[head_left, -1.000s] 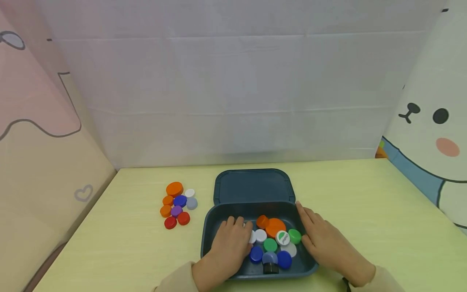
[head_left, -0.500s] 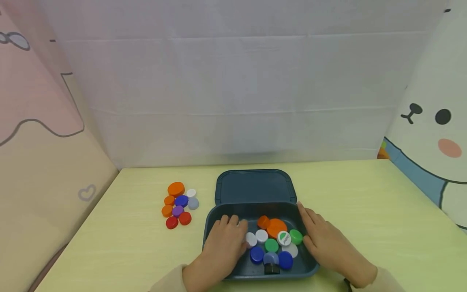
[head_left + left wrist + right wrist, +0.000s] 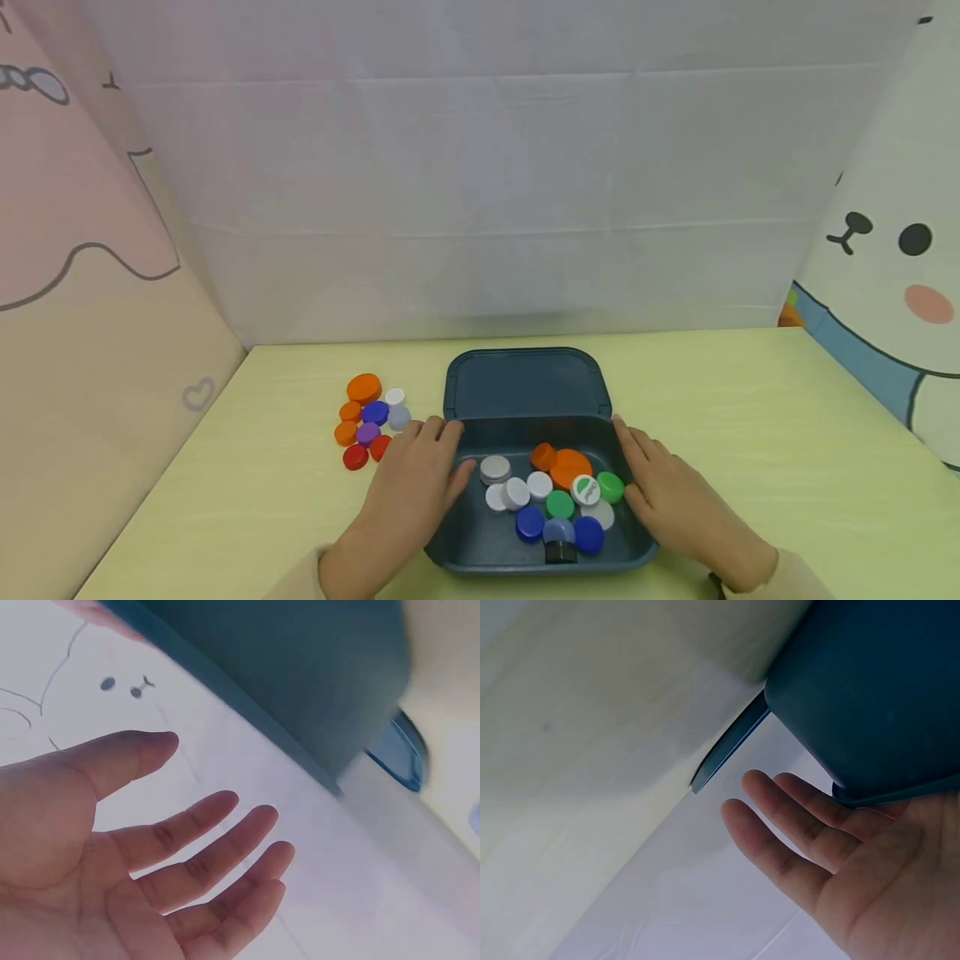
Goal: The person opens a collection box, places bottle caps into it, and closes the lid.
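A dark blue plastic box [image 3: 474, 540] holds several bottle caps: white [image 3: 495, 468], orange [image 3: 570, 468], green [image 3: 559, 505], blue [image 3: 529, 524] and a black one [image 3: 560, 552]. My left hand [image 3: 411, 482] is over the box's left rim, fingers relaxed and spread. Nothing is in its palm [image 3: 67, 877] in the left wrist view. My right hand [image 3: 675, 500] rests along the right rim. In the right wrist view its fingers [image 3: 772, 847] extend loosely outside the box wall [image 3: 870, 697], and the thumb is hidden there.
A matching lid [image 3: 527, 383] lies behind the box. On the table [image 3: 225, 500] to the left is a cluster of caps in orange [image 3: 363, 388], purple [image 3: 367, 433], red [image 3: 356, 457] and other colours, partly covered by my left hand. A pale curtain [image 3: 480, 208] hangs behind.
My left hand has risen out of the box and moved left, uncovering white caps at the box's left side. My right hand stays on the rim.
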Demonstrator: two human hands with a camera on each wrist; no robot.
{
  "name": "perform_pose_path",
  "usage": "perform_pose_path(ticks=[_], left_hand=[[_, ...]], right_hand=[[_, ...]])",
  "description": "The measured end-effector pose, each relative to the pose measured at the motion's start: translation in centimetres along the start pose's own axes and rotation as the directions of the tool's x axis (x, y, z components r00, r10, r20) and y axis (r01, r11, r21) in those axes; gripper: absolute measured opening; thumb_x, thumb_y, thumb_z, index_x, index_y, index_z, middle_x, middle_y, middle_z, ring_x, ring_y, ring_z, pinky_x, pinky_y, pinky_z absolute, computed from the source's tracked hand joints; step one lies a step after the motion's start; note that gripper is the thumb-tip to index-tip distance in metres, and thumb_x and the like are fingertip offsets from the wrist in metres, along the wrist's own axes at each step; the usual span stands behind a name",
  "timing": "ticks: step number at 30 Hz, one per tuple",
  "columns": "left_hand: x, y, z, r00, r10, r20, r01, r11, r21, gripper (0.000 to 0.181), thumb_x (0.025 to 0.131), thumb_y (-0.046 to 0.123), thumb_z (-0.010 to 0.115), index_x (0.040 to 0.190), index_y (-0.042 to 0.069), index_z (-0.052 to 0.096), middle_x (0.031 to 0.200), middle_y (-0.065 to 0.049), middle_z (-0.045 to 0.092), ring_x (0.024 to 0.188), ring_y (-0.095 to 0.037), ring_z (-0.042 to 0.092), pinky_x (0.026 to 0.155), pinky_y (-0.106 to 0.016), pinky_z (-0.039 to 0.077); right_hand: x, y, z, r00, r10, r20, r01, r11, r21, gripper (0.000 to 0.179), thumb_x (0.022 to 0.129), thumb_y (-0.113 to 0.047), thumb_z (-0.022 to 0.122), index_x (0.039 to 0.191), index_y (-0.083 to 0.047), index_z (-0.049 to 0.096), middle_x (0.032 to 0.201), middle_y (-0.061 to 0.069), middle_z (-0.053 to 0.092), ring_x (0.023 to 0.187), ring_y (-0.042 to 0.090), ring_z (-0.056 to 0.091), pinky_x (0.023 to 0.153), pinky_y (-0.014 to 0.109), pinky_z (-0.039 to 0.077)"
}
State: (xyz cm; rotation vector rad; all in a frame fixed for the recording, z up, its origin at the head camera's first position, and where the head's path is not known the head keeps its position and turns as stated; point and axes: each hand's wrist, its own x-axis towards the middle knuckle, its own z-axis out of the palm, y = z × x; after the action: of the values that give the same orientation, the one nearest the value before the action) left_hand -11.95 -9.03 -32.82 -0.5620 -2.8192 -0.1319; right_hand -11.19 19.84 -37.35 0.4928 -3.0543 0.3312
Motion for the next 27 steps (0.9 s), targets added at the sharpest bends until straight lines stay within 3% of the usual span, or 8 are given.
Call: perform_pose_path(ticks=[8, 17, 22, 27], left_hand=[[-0.4, -3.5, -0.2, 0.99, -0.117, -0.081, 0.116, 0.993, -0.009, 0.036, 0.077, 0.03, 0.071, 0.101, 0.006, 0.06, 0.091, -0.01, 0.061, 0.08, -0.028, 0.055, 0.075, -0.037, 0.05], [-1.4, -7.3, 1.0, 0.977, -0.194, -0.088, 0.192, 0.981, -0.03, 0.026, 0.076, 0.023, 0.071, 0.087, 0.004, 0.057, 0.071, -0.009, 0.054, 0.06, -0.024, 0.046, 0.05, -0.034, 0.04], [-1.7, -8.9, 2.0, 0.973, -0.224, -0.052, 0.224, 0.974, 0.005, 0.03, 0.076, 0.023, 0.072, 0.089, 0.001, 0.058, 0.07, -0.012, 0.055, 0.058, -0.025, 0.046, 0.049, -0.034, 0.042], [-1.8, -9.8, 2.3, 0.962, -0.272, 0.027, 0.271, 0.962, 0.03, 0.03, 0.077, 0.025, 0.071, 0.087, 0.0, 0.058, 0.067, -0.012, 0.052, 0.056, -0.025, 0.045, 0.048, -0.034, 0.041]], right_hand=[[0.0, 0.0, -0.1, 1.0, 0.007, 0.001, -0.007, 1.0, 0.006, 0.064, 0.087, -0.019, 0.052, 0.142, -0.001, 0.024, 0.137, 0.019, 0.042, 0.12, 0.034, 0.046, 0.092, 0.052, 0.043], [0.0, 0.0, -0.1, 1.0, 0.008, -0.008, -0.008, 1.0, 0.008, 0.063, 0.087, -0.018, 0.051, 0.142, -0.001, 0.024, 0.137, 0.019, 0.042, 0.12, 0.034, 0.046, 0.092, 0.052, 0.043], [0.0, 0.0, -0.1, 1.0, 0.006, -0.005, -0.006, 1.0, 0.013, 0.063, 0.087, -0.018, 0.051, 0.142, -0.001, 0.024, 0.137, 0.019, 0.042, 0.12, 0.034, 0.046, 0.092, 0.052, 0.043], [0.0, 0.1, 0.0, 1.0, -0.003, -0.009, 0.003, 1.0, 0.012, 0.063, 0.087, -0.019, 0.051, 0.142, -0.001, 0.025, 0.136, 0.019, 0.043, 0.119, 0.034, 0.047, 0.091, 0.052, 0.043]])
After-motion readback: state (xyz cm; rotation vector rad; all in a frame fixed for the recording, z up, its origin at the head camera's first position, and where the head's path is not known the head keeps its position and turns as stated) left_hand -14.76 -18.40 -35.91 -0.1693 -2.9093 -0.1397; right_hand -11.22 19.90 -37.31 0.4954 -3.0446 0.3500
